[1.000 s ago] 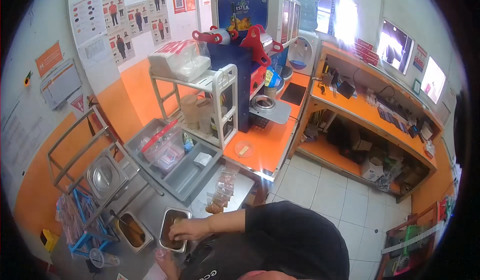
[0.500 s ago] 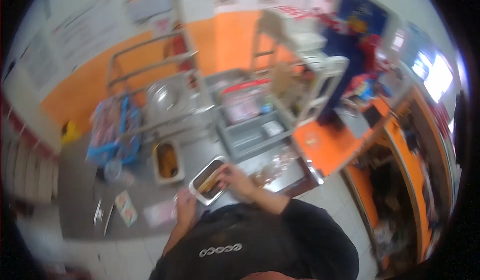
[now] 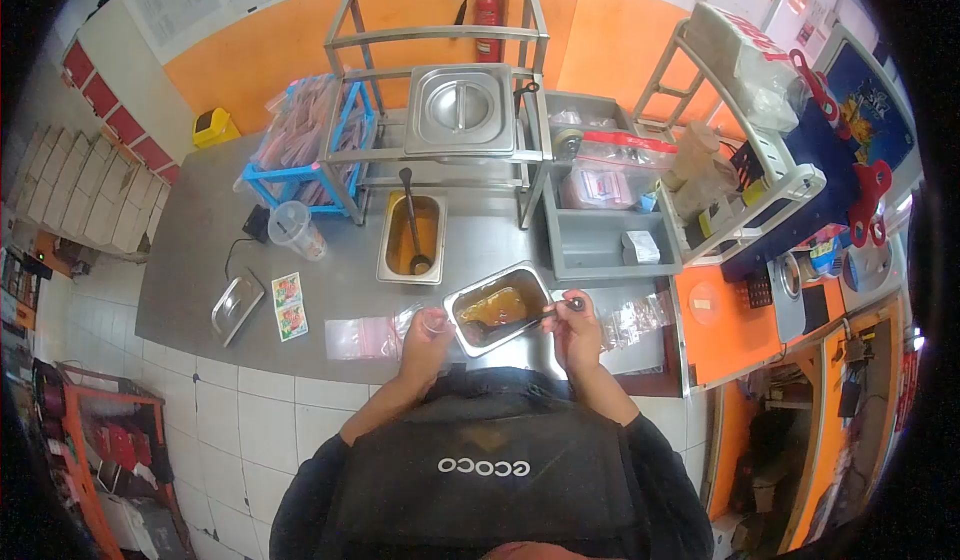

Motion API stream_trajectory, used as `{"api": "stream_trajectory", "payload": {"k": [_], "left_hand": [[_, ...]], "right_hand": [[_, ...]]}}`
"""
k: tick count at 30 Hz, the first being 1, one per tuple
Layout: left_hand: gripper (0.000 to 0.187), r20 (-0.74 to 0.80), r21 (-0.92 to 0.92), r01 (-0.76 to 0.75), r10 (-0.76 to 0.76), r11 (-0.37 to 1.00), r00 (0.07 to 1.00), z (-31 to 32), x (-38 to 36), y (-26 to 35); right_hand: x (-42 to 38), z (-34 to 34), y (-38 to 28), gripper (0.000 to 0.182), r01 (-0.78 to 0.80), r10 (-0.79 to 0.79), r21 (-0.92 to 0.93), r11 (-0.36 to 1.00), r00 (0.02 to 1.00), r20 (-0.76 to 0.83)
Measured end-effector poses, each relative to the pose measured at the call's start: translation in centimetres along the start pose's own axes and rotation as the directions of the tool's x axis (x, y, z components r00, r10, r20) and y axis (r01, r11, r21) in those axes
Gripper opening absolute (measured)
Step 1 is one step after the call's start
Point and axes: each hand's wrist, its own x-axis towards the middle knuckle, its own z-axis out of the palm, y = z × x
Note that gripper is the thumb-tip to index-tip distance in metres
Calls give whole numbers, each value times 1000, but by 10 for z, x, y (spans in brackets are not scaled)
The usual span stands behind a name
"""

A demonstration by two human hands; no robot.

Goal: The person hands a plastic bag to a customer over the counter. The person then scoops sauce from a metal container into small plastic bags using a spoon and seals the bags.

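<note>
My right hand point(image 3: 578, 338) is closed round the handle of a dark ladle point(image 3: 527, 322), whose lower end dips into a steel pan point(image 3: 549, 282). Amber liquid point(image 3: 505, 305) lies in that pan. On the pan's left side, my left hand point(image 3: 424, 352) grips a small clear plastic cup point(image 3: 436, 322) near the rim. Farther back stands a second steel pan point(image 3: 382, 250) with yellow-brown contents, and another dark ladle point(image 3: 412, 220) rests in it. Plastic bags point(image 3: 362, 339) lie beside my left hand.
A metal rack point(image 3: 440, 35) carries a lidded steel pan point(image 3: 460, 105). Left of it are a blue basket point(image 3: 290, 175) of packets and a clear plastic cup point(image 3: 297, 230). A steel lid point(image 3: 237, 308) and printed cards point(image 3: 290, 307) lie on the left; a grey bin point(image 3: 610, 260) stands right.
The view has turned and become sharp. My right hand has moved to the pan's right side with the ladle. My left hand is now raised by the pan's left rim with the small cup.
</note>
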Motion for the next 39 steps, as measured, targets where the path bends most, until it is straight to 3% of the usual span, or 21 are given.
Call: {"api": "stream_trajectory", "payload": {"k": [4, 10, 13, 16, 19, 24, 27, 30, 33, 39], "left_hand": [[24, 13, -15, -10, 11, 1000, 1000, 3, -1, 8], [27, 13, 87, -25, 24, 996, 1000, -1, 1, 5], [27, 13, 69, 4, -5, 998, 1000, -4, 3, 3], [25, 19, 75, 26, -27, 997, 999, -2, -2, 11], [22, 29, 86, 27, -30, 996, 999, 3, -4, 17], [22, 48, 91, -16, 11, 996, 999, 3, -3, 12], [23, 44, 95, -85, 81, 992, 996, 0, 0, 2], [25, 43, 103, -49, 45, 993, 998, -4, 4, -2], [25, 26, -1, -39, 39, 999, 999, -3, 3, 1], [25, 13, 29, 24, -25, 999, 1000, -3, 2, 8]], "right_hand": [[0, -12, 1, 29, -45, 54, 57, 997, 983, -176], [0, -18, 2, 28, -89, 105, 67, 994, 949, -296], [1, -16, -1, 28, -8, -7, -52, 999, 960, -280], [6, -7, 0, 26, 103, -174, -411, 906, 975, -140], [3, 11, 2, 24, 175, -199, -483, 858, 980, 1], [6, 33, 12, 22, 82, -61, -385, 919, 996, 64], [12, 36, 11, 21, -26, 29, -153, 988, 999, 19], [14, 34, 9, 22, -4, 4, -59, 998, 1000, 2], [13, 29, 5, 23, 28, -26, -78, 997, 999, 24], [14, 6, 5, 27, -66, 76, 78, 995, 988, -133]]}}
